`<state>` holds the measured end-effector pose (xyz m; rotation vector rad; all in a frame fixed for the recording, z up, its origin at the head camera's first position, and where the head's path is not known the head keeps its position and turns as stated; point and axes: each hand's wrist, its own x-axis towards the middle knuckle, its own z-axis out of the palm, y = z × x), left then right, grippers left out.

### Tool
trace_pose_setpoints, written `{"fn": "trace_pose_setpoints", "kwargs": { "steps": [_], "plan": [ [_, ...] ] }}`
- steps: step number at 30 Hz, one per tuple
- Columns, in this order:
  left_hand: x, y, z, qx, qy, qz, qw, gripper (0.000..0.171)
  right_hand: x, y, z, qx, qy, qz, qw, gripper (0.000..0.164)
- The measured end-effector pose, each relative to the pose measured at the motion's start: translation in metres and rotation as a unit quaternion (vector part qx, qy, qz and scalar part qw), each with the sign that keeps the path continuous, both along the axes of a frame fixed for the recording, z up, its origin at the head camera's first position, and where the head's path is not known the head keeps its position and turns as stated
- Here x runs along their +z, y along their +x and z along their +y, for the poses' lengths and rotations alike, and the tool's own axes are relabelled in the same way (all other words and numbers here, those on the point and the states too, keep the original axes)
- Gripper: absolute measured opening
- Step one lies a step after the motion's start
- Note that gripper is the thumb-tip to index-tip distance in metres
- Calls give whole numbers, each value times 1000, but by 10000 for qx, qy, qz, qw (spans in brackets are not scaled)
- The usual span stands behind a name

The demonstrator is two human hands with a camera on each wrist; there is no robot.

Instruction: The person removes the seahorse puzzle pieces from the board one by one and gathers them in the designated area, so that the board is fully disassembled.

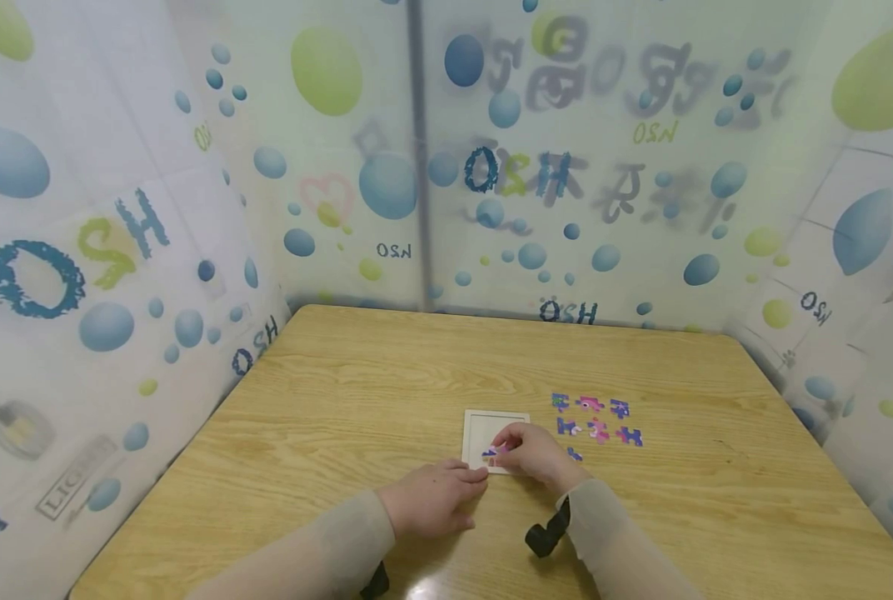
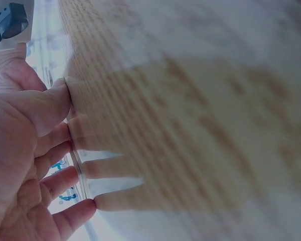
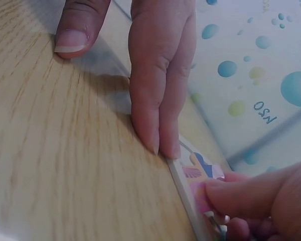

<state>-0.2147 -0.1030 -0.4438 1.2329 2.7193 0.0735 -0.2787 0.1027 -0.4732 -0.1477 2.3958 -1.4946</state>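
A small white square puzzle tray (image 1: 496, 413) lies on the wooden table. My left hand (image 1: 433, 497) rests at its near left corner, fingers extended; in the right wrist view, two fingertips (image 3: 169, 145) touch the tray rim. Over the tray's lower part, my right hand (image 1: 538, 457) pinches a pink puzzle piece (image 3: 201, 197) between thumb and fingers, low against the tray. Blue and orange colouring (image 3: 203, 165) shows beside the thumb in the tray's corner; whether that is a separate piece I cannot tell. The fingers partly cover the piece.
Several loose puzzle pieces (image 1: 599, 430) lie in rows right of the tray, and one (image 1: 574, 454) is partly behind my right hand. The wooden table (image 1: 341, 392) extends to patterned curtains (image 1: 356, 250) at the back and sides.
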Motion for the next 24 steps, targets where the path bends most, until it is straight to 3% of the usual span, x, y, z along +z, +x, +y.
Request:
{"fn": "trace_pose_setpoints", "kwargs": {
  "steps": [8, 24],
  "plan": [
    [1, 1, 0, 93, -20, -116, 9999, 54, 1, 1, 1, -82, -321, -286, 9990, 16],
    [-2, 0, -1, 141, 10, -180, 9997, 55, 0, -1, 1, -68, -1, -134, 9999, 14]
  ]
}}
